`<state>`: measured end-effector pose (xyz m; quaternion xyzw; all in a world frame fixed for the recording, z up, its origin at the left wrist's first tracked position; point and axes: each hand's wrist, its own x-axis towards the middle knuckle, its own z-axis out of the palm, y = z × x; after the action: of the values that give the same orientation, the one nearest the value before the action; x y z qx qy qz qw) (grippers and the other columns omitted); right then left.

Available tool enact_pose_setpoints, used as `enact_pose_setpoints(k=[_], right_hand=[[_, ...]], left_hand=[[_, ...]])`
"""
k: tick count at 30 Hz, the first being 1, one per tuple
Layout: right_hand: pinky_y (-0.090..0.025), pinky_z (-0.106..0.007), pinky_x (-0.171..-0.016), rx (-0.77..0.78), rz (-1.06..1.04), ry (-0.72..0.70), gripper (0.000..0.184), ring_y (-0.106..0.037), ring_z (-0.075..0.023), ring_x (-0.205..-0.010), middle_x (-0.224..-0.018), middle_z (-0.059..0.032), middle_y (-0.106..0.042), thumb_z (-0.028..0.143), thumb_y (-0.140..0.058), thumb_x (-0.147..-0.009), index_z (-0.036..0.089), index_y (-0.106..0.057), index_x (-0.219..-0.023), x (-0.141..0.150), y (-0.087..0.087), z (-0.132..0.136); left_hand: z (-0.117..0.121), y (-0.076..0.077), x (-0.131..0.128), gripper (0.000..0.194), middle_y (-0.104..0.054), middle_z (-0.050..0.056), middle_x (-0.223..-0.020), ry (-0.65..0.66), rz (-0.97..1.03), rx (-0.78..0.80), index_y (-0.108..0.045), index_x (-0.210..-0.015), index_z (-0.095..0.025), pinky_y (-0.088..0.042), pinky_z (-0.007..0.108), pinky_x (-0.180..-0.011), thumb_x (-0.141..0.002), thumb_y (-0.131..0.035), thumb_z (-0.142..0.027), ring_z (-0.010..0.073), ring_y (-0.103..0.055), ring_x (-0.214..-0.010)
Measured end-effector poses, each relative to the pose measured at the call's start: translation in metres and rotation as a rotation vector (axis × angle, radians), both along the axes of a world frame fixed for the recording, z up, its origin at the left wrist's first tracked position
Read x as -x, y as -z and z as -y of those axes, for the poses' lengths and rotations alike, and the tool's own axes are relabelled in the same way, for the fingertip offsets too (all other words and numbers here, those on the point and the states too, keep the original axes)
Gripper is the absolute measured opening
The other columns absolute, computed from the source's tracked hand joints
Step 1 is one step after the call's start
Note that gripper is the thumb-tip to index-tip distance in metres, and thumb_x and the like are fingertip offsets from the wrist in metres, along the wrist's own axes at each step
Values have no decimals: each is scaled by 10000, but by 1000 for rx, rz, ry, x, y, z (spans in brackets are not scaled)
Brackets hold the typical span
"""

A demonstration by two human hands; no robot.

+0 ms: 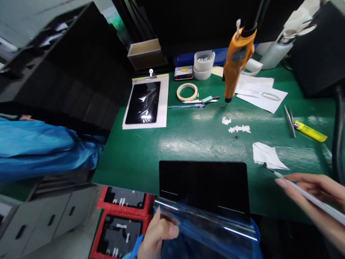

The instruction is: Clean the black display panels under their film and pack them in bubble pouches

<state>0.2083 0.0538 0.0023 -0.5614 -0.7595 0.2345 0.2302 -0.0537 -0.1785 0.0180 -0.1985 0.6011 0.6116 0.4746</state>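
Note:
A black flat panel (pixel 203 185) lies at the near edge of the green mat (pixel 188 140). A blue plastic film (pixel 207 225) hangs off its front edge. My left hand (pixel 156 235) is closed on the film's left corner, thumb on top. My right hand (pixel 315 199) comes in from the right, fingers closed on a thin white tool (pixel 304 194) whose tip points at a folded white wipe (pixel 266 155).
An orange electric screwdriver (pixel 237 61) hangs over the mat's back. Tape roll (pixel 187 91), pens (pixel 196 103), tweezers (pixel 289 120), yellow knife (pixel 309 131), papers (pixel 258 91) and torn paper bits (pixel 238 128) lie about. A second panel on a clipboard (pixel 145 102) sits back left. Red trays (pixel 121 219) stand below.

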Motion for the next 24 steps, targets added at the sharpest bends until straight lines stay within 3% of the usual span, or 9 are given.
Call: enact_pose_setpoints(k=[2, 5, 10, 13, 16, 19, 22, 24], right_hand=[[-577, -364, -505, 26, -28, -41, 714, -653, -227, -503, -679, -11, -710, 1044, -716, -857, 338, -819, -886, 14, -4, -1], [-599, -355, -504, -42, -102, 25, 618, -721, -245, -567, -737, -42, -767, 950, -732, -925, 346, -861, -916, 31, -11, 5], [-643, -512, -579, 24, -574, 190, 449, -738, -314, -664, -849, -82, -783, 826, -856, -934, 381, -894, -982, 59, -26, 29], [-671, -486, -576, 76, -742, 138, 421, -740, -299, -654, -861, -71, -793, 784, -905, -922, 371, -889, -1004, 77, -34, 40], [-724, -410, -612, 140, -822, 93, 318, -793, -275, -707, -958, -50, -842, 630, -970, -918, 380, -891, -1097, 91, -35, 45], [-731, -331, -633, 148, -817, 44, 297, -827, -260, -744, -994, -38, -863, 524, -1007, -864, 384, -901, -1103, 102, -32, 44], [-703, -277, -596, 219, -872, -12, 341, -827, -245, -711, -974, -62, -867, 595, -1002, -871, 341, -905, -1076, 109, -32, 39], [-684, -249, -570, 258, -955, -57, 379, -824, -229, -695, -977, -79, -869, 641, -975, -914, 317, -902, -1095, 112, -32, 35]], left_hand=[[-2, 1, -2, 161, -679, 9, -549, -19, 30, -47, -794, -587, -264, -664, 489, -826, -511, -863, -141, 367, -786, -766], [-3, 6, -8, 86, -750, 46, -632, -34, 56, -104, -807, -604, -241, -677, 508, -869, -548, -821, -178, 364, -804, -783], [-4, 9, -15, 232, -887, 95, -896, 4, 91, -216, -863, -829, -228, -639, 606, -1144, -627, -936, -314, 497, -833, -1224], [0, 9, -19, 385, -919, 133, -1084, 32, 159, -324, -888, -917, -231, -620, 659, -1199, -639, -1033, -456, 552, -761, -1396], [11, 16, -19, 467, -919, 150, -1198, 29, 174, -301, -918, -945, -242, -619, 679, -1213, -595, -1096, -494, 578, -725, -1451], [24, 28, -11, 443, -931, 119, -1153, -1, 14, -184, -931, -926, -283, -595, 665, -1266, -566, -1137, -442, 564, -671, -1534], [25, 34, -3, 387, -934, 84, -999, -54, -165, -102, -895, -766, -303, -557, 604, -1324, -529, -1173, -431, 524, -636, -1588], [18, 33, -4, 440, -939, 92, -1049, -78, -165, -158, -911, -782, -291, -501, 568, -1373, -532, -1175, -538, 501, -609, -1621]])
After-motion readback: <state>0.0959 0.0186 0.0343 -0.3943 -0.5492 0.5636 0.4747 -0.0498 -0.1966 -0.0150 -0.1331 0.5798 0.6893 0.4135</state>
